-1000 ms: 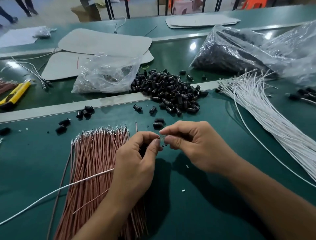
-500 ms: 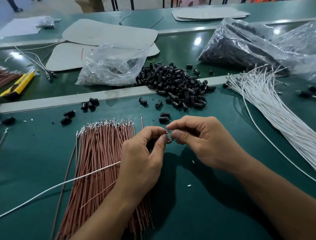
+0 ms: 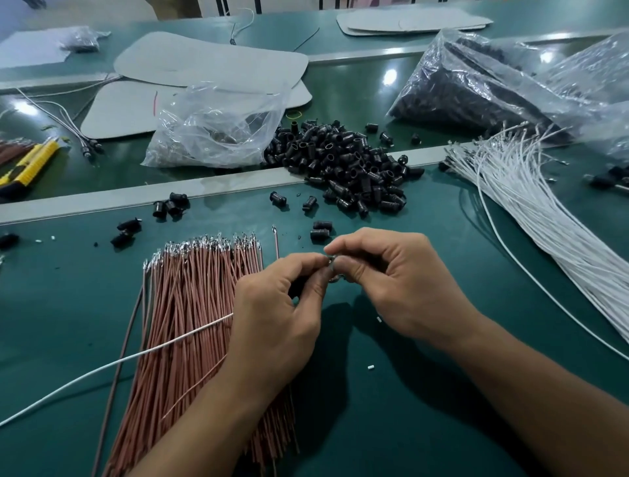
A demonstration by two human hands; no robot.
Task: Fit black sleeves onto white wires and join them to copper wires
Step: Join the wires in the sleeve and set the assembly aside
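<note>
We see the left hand (image 3: pixel 272 316) pinching a white wire (image 3: pixel 136 355) that trails left across the copper wire bundle (image 3: pixel 190 306). The right hand (image 3: pixel 398 286) pinches its small metal tip (image 3: pixel 332 260) fingertip to fingertip, narrow grips both. Black sleeves (image 3: pixel 340 160) lie heaped beyond.

I work at a long table (image 3: pixel 425 401) with a dark green, slightly glossy top. A pale grey strip (image 3: pixel 102 201) runs across it from side to side, and a second strip (image 3: pixel 374 56) lies farther back. Overhead light glints off the green in bright patches (image 3: pixel 390 74). Beyond the far edge I see pale floor (image 3: pixel 112 10) and dark furniture legs (image 3: pixel 221 4).
</note>
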